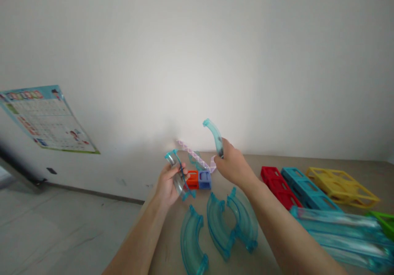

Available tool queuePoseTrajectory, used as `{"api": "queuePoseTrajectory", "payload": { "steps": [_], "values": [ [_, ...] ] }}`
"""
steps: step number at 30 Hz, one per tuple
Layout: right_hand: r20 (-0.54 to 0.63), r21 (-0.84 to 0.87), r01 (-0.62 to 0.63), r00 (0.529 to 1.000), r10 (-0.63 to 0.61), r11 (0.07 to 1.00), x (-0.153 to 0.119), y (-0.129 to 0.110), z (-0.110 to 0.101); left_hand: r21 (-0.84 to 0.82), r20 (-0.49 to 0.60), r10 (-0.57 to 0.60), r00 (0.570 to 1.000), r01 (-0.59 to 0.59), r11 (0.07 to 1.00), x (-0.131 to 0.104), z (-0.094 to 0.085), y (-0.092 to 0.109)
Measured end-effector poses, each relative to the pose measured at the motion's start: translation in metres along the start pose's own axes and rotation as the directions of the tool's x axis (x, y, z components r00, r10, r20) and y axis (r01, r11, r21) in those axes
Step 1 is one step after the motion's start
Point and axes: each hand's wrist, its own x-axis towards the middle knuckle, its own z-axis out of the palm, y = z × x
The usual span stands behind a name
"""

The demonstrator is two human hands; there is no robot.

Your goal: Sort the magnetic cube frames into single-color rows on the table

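Note:
My left hand (pixel 168 184) is closed around a clear blue track piece (pixel 178 175), tilted above the table's left edge. In my right hand (pixel 231 162) is a curved clear blue piece (pixel 214 134), raised with its free end pointing up and left. Between the hands, an orange block (pixel 192 179) sits beside a purple block (pixel 205 179). Behind them a pink lattice strip (pixel 197 158) leans toward the wall. Nearer to me lie curved blue tracks: one at the left (pixel 191 242), one in the middle (pixel 218 225) and one at the right (pixel 244 221).
On the right of the table (pixel 267 262) are red frames (pixel 281 189), blue frames (pixel 309 191), yellow frames (pixel 341 186), a green piece (pixel 384 221) and long clear blue tracks (pixel 341 234). A white wall (pixel 197 61) rises behind, with a poster (pixel 49 119) at the left.

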Motion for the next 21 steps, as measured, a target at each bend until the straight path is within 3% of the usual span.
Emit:
{"api": "queuePoseTrajectory", "payload": {
  "steps": [4, 8, 12, 16, 18, 21],
  "values": [
    [0.025, 0.092, 0.0, 1.0, -0.002, 0.996, -0.001, -0.009, 0.002, -0.017, -0.133, 0.05, 0.99, -0.053, 0.998, 0.01, -0.005, 0.005],
    [0.011, 0.259, -0.039, 0.999, 0.037, 0.965, -0.002, -0.019, 0.001, -0.005, -0.148, -0.045, 0.988, 0.045, 0.999, 0.012, -0.012, 0.01],
    [-0.095, 0.444, 0.008, 0.995, 0.038, 0.896, -0.003, -0.023, -0.005, 0.004, -0.031, -0.191, 0.981, 0.191, 0.982, 0.008, -0.017, 0.009],
    [-0.15, 0.49, 0.054, 0.988, 0.023, 0.87, -0.005, -0.028, -0.008, 0.019, 0.112, -0.314, 0.943, 0.314, 0.949, 0.006, -0.017, 0.012],
    [-0.133, 0.572, 0.018, 0.989, 0.071, 0.82, -0.006, -0.032, -0.009, 0.022, 0.155, -0.34, 0.928, 0.341, 0.94, 0.005, -0.016, 0.015],
    [-0.007, 0.69, -0.103, 0.989, 0.149, 0.716, -0.006, -0.036, -0.011, -0.004, 0.267, -0.32, 0.909, 0.333, 0.943, 0.002, -0.014, 0.02]
  ]
}}
